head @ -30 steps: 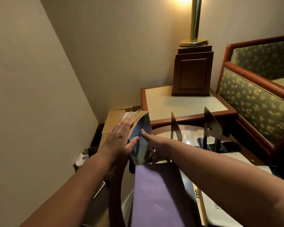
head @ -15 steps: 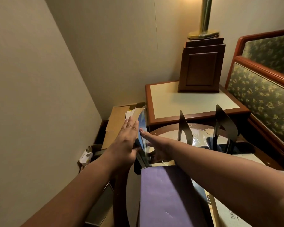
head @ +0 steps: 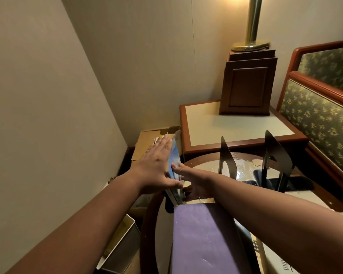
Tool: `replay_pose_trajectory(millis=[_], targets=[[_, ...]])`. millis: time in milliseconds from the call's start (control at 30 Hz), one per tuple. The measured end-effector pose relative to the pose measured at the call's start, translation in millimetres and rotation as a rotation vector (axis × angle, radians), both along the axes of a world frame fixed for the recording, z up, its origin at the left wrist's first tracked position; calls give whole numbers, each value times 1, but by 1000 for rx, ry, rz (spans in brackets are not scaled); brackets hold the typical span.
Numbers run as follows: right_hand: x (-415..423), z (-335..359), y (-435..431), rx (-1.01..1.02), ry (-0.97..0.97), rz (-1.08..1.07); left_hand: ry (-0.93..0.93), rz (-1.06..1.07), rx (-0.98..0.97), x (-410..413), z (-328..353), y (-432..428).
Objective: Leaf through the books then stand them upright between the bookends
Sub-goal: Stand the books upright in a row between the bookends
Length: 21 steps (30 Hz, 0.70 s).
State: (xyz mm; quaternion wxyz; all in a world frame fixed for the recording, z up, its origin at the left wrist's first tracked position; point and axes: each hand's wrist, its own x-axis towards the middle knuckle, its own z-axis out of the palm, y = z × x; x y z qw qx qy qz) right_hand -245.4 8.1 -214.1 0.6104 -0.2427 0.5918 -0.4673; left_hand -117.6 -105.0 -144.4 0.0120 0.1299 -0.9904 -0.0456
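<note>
So the blue-covered book (head: 174, 161) is standing on edge, tilted a bit, sandwiched between both hands at the near-left rim of the round table (head: 152, 210). The left hand (head: 156, 169) is flat on its outer side, with the fingers (head: 162, 145) straight, pressed together and pointing away. The right hand (head: 194, 182) is on the other face, thumb laid up along the cover. Its other fingers sit low by the book's bottom edge and are mostly hidden, so I can't tell if they're curled.

Just on the wrist side of the right fingers, a purple book (head: 202, 240) lies flat. Out past the right hand's knuckles stand two black bookends (head: 227, 161), apart from each other. Beyond the left fingertips there's a cardboard box (head: 145, 143), and farther back a side table (head: 226, 127) with a lamp base (head: 248, 88).
</note>
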Motion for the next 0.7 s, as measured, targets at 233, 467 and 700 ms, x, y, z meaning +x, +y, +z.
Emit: replay_pose_trajectory(millis=[233,467,700], targets=[[-5,-7,-4,-29,-121,61,-22,16,-12,7,0,-2],[-4,-1,-7,58,4,61,-54,57,-10,7,2,0],[10,39,12,149,635,10,-86,86,17,8,8,7]])
